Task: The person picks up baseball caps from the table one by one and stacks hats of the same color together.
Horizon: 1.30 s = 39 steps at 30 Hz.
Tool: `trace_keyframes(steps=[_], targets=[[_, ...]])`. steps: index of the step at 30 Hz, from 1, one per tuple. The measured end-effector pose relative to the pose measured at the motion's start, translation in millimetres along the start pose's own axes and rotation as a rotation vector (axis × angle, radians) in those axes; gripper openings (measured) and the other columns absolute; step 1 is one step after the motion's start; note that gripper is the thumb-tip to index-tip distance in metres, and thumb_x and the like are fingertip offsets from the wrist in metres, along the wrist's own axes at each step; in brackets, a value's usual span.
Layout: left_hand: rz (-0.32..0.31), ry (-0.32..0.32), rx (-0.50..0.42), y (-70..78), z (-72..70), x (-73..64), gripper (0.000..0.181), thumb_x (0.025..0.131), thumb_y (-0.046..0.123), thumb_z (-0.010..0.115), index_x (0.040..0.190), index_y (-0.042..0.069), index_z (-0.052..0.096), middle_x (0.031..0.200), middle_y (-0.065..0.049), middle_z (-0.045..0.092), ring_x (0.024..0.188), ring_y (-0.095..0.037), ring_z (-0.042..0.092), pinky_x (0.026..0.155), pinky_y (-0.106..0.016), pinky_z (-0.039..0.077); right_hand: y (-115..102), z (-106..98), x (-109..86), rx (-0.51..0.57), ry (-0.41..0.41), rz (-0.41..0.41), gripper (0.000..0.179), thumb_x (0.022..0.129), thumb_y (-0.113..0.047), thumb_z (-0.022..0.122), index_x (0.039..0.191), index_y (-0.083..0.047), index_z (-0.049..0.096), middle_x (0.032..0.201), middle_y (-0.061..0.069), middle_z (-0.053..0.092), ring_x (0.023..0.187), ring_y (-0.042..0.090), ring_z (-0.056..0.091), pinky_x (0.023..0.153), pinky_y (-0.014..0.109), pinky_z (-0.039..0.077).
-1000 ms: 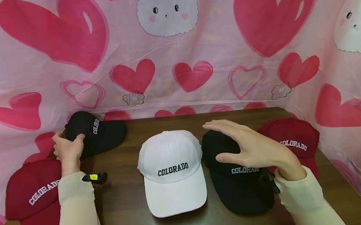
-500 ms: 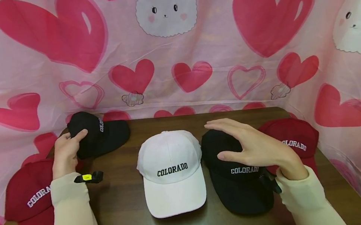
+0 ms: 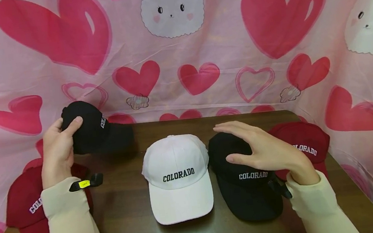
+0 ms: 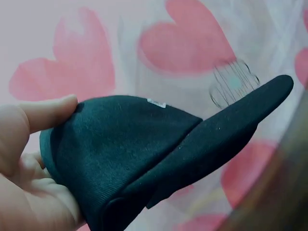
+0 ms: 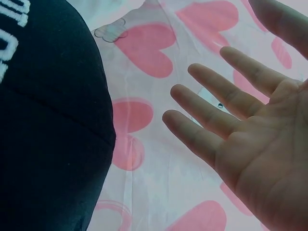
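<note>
My left hand (image 3: 58, 147) grips a black baseball cap (image 3: 86, 128) by the back of its crown at the far left of the table. In the left wrist view the thumb lies on top of the black cap (image 4: 130, 144) with the other fingers behind and under it, and its brim points up to the right. My right hand (image 3: 263, 147) hovers with spread fingers over a second black cap (image 3: 249, 198) lettered COLORADO. The right wrist view shows the palm (image 5: 269, 154) facing the camera, fingers extended and holding nothing, apart from that black cap (image 5: 48, 120).
A white COLORADO cap (image 3: 180, 199) rests mid-table, close beside the second black cap. One red cap (image 3: 26, 206) lies at the left behind my forearm, another red cap (image 3: 301, 137) at the right. A pink heart-printed cloth (image 3: 178, 47) hangs behind the wooden table (image 3: 130, 224).
My left hand has closed round the black cap and raised it off the table, the wrist shifting left. My right hand has barely moved, and the other caps stay where they were.
</note>
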<state>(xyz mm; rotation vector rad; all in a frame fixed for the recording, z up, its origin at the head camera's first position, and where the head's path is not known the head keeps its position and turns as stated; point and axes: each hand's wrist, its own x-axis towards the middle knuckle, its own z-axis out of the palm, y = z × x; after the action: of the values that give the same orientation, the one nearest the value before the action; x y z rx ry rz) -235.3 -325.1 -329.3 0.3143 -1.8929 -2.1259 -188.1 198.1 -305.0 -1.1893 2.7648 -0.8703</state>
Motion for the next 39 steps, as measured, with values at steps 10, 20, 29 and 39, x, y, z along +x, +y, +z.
trace_keyframes(steps=[10,20,29,39], targets=[[0.281,-0.114,-0.195,31.5,31.9,-31.4,0.029,0.1,0.011,0.075,0.128,0.006,0.07,0.12,-0.005,0.067,0.107,-0.017,0.065,0.084,-0.019,0.059,2.8,-2.6,-1.4,-0.009,0.054,0.001,0.076,0.094,-0.026,0.082,0.16,-0.024,0.045,0.161,-0.004,0.047,0.148,0.022,0.043,0.115,0.059,0.045],[0.386,-0.335,-0.256,48.7,61.9,-61.9,0.026,0.103,0.0,0.064,0.128,-0.002,0.066,0.122,-0.012,0.069,0.109,-0.023,0.07,0.088,-0.027,0.061,5.3,-4.4,-0.5,-0.012,0.147,-0.004,0.07,0.096,-0.019,0.081,0.158,-0.022,0.049,0.159,-0.005,0.05,0.147,0.02,0.047,0.117,0.058,0.043],[0.378,-0.514,-0.155,51.7,88.6,-85.0,0.023,0.104,-0.003,0.059,0.125,0.001,0.064,0.118,-0.011,0.069,0.11,-0.024,0.07,0.089,-0.031,0.062,8.3,-6.3,-0.5,0.027,0.185,0.017,0.063,0.101,-0.019,0.073,0.159,-0.02,0.049,0.158,0.004,0.052,0.144,0.029,0.05,0.112,0.065,0.045],[0.284,-0.842,-0.094,41.1,122.0,-103.0,0.023,0.103,-0.001,0.062,0.125,0.005,0.064,0.115,-0.007,0.071,0.109,-0.025,0.071,0.095,-0.038,0.061,10.0,-7.9,0.6,0.061,0.219,0.03,0.064,0.101,-0.02,0.072,0.16,-0.023,0.047,0.159,-0.003,0.05,0.145,0.024,0.049,0.115,0.06,0.044]])
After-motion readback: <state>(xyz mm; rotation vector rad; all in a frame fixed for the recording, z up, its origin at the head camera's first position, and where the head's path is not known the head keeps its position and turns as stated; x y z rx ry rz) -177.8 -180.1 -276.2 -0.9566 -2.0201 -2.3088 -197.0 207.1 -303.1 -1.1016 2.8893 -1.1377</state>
